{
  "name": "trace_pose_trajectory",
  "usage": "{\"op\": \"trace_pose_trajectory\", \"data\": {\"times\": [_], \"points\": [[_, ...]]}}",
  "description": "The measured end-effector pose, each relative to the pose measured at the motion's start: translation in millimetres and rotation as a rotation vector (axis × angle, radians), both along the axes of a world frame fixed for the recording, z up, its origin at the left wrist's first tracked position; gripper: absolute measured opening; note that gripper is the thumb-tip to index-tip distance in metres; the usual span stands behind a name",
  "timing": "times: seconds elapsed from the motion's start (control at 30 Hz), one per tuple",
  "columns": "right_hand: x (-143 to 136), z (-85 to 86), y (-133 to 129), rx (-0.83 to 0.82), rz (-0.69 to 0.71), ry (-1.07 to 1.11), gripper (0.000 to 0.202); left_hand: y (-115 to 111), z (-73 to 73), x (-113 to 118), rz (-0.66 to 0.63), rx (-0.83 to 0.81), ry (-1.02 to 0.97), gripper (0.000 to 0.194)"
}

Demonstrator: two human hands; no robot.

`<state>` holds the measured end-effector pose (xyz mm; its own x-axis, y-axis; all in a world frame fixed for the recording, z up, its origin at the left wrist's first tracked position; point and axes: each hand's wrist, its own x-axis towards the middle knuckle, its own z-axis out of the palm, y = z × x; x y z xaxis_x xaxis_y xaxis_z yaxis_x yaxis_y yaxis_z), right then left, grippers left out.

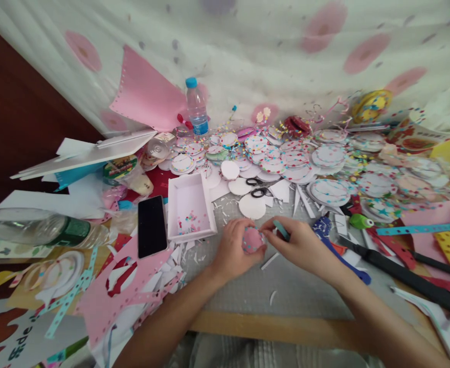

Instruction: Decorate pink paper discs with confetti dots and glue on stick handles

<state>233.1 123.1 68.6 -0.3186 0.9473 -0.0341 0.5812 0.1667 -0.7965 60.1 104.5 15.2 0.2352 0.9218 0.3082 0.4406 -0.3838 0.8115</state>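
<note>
My left hand (235, 251) is closed around a small round pink piece (252, 240) with coloured dots along its edge. Close on its right, my right hand (290, 244) grips a light-blue tool (282, 230), its fingertips at the edge of the pink piece. Both hands are above the grey mat (248, 296). To the left is a white open box (192, 207) with small pink and blue bits inside. Black-handled scissors (259, 192) lie beyond the hands, beside white paper discs (252, 205).
Many decorated paper discs (330, 191) cover the back. A black phone (152, 226), pink paper scraps and a lying bottle (66, 229) are at left. An upright bottle (197, 108) stands behind. Blue scissors (342, 255) and a long black-handled tool (412, 276) lie at right.
</note>
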Motion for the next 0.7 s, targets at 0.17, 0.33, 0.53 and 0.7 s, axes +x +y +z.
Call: {"op": "trace_pose_trajectory", "data": {"times": [0.17,0.33,0.53,0.7], "points": [[23.5,34.5,9.1,-0.111,-0.218,0.267,0.032,0.4,-2.3,-2.2,-0.022,-0.035,0.036,0.075],[35.7,56.8,30.0,-0.011,-0.187,0.201,0.050,0.1,-5.4,-2.3,-0.051,-0.054,0.074,0.092],[7.2,67.8,56.3,-0.124,0.058,0.270,0.044,-1.6,-3.1,-2.8,-0.022,-0.065,0.009,0.093],[-39.5,70.0,71.7,-0.130,0.329,0.230,0.024,-3.7,-4.1,-2.3,-0.010,-0.008,-0.036,0.092]]}}
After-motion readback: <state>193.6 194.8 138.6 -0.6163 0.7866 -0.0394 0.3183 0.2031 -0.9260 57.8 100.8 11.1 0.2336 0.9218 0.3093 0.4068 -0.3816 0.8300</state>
